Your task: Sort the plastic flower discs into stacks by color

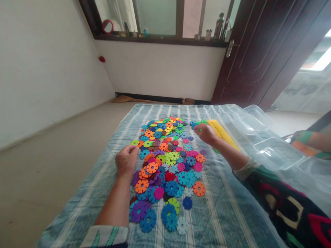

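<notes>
Plastic snowflake discs [170, 158] lay in a loose, overlapping spread of orange, blue, green, purple and pink down the middle of a striped blue cloth [219, 210], heaped so thickly at the far end that single pieces were hard to make out. The right hand [206, 134] hung over the spread's far right edge, its grip pressed together on a small green piece [199, 130], mostly hidden by the fingers. Just beyond lay a yellow chain of linked discs [222, 134], partly blocked by that hand. The left hand [126, 160] sat curled beside the spread's left side, knuckles up and fingertips out of sight, so its grip could not be told. A clear plastic box [274, 151] lay to the right on the cloth's edge, cut off by the frame and partly covered by a patterned sleeve [284, 206].
</notes>
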Demonstrator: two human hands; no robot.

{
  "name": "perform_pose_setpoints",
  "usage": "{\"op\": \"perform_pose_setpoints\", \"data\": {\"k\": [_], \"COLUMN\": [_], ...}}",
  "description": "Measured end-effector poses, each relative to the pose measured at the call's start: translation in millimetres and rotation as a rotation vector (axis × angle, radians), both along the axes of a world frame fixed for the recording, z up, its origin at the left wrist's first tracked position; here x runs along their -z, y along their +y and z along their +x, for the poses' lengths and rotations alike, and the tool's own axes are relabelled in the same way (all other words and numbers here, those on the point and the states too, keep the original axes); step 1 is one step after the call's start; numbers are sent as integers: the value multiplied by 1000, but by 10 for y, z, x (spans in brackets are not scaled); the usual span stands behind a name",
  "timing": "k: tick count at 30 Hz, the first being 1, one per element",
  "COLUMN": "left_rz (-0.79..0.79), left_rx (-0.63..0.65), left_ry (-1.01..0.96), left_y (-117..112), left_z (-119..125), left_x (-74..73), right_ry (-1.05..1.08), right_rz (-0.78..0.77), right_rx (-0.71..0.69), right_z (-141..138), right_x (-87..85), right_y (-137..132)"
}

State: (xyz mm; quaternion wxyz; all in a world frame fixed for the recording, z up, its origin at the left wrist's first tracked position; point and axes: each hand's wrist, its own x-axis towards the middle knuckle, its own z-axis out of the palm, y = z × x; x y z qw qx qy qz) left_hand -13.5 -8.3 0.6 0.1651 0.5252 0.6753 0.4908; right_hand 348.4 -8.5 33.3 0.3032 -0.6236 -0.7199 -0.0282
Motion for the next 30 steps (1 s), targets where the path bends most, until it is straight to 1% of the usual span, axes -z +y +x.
{"op": "perform_pose_setpoints", "data": {"k": [4, 8, 10, 13, 18, 23, 26, 30], "left_rz": [14, 33, 39, 49, 39, 15, -1, -2], "left_rx": [6, 14, 20, 25, 29, 13, 12, 11], "left_ry": [-8, -8, -8, -12, -8, 19, 25, 15], "left_y": [6, 27, 42, 64, 71, 68, 75, 65], "left_z": [15, 17, 15, 11, 6, -9, -18, -15], "left_x": [30, 64, 82, 106, 112, 92, 84, 62], "right_ry": [89, 81, 39, -53, -210, -230, -182, 3], "right_rz": [48, 24, -8, -59, -41, -25, -62, -102], "right_rx": [-263, -478, -558, -610, -596, -565, -577, -599], "right_z": [-331, -684, -837, -1011, -1166, -1217, -1231, -1247], "right_x": [99, 103, 78, 59, 129, 160, 145, 113], "right_y": [-481, -966, -1164, -1360, -1453, -1446, -1441, -1454]}}
